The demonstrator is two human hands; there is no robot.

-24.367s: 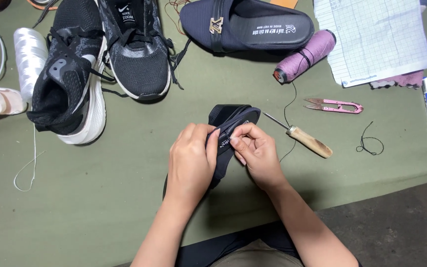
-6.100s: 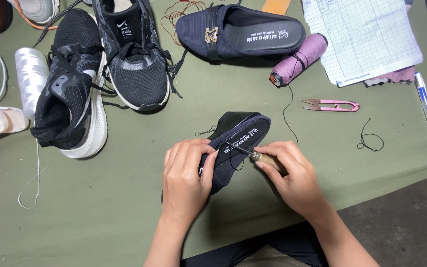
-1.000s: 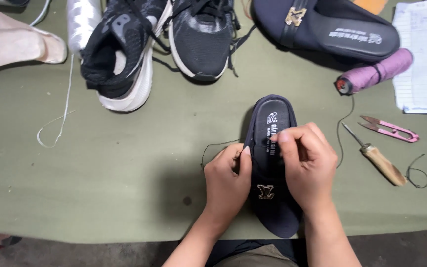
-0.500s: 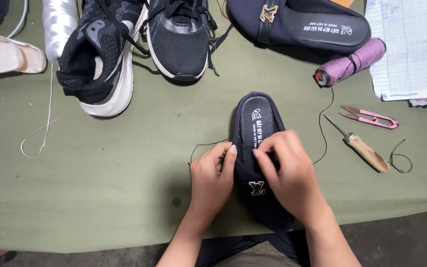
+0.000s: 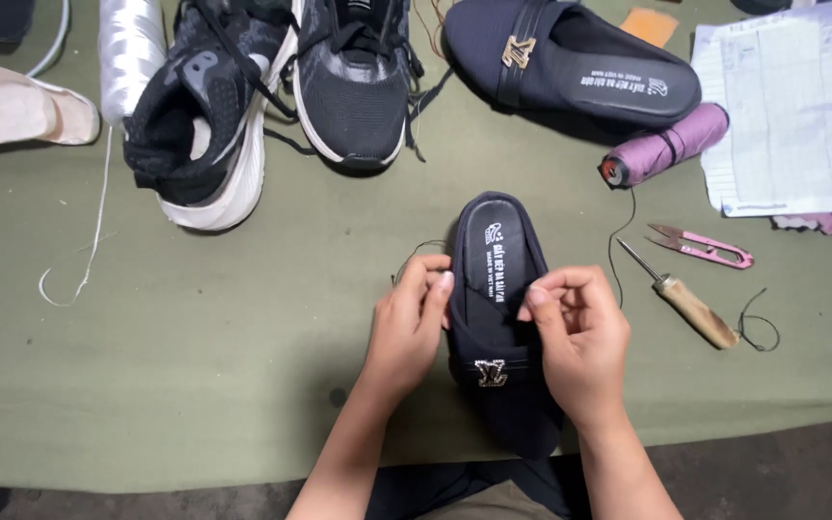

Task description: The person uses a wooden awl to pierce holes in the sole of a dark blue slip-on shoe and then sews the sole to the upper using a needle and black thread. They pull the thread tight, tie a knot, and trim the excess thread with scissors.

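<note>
Our left hand (image 5: pixel 406 323) pinches the left rim of the dark navy fabric slip-on shoe with a small metal buckle (image 5: pixel 501 327); our right hand (image 5: pixel 580 337) closes thumb and fingertips together over the right rim, near the insole. Whether a needle sits in that pinch we cannot tell. A thin dark thread (image 5: pixel 416 252) loops out left of the shoe, by the left hand's fingers.

The shoe lies heel-away, toe toward us, on the olive-green tabletop (image 5: pixel 195 385), directly between both hands and touched by each.

Judgement: stitching work at the rim. To do it well, keep the left hand bracing the rim firmly, draw thread evenly, avoid snagging the loose loop.

Right of the shoe: wooden-handled awl (image 5: pixel 681 303), pink thread snips (image 5: pixel 700 248), purple thread spool (image 5: pixel 666 144). Beyond the shoe: its matching navy slip-on (image 5: pixel 580 67), black knit sneakers with white soles (image 5: pixel 272 96).
</note>
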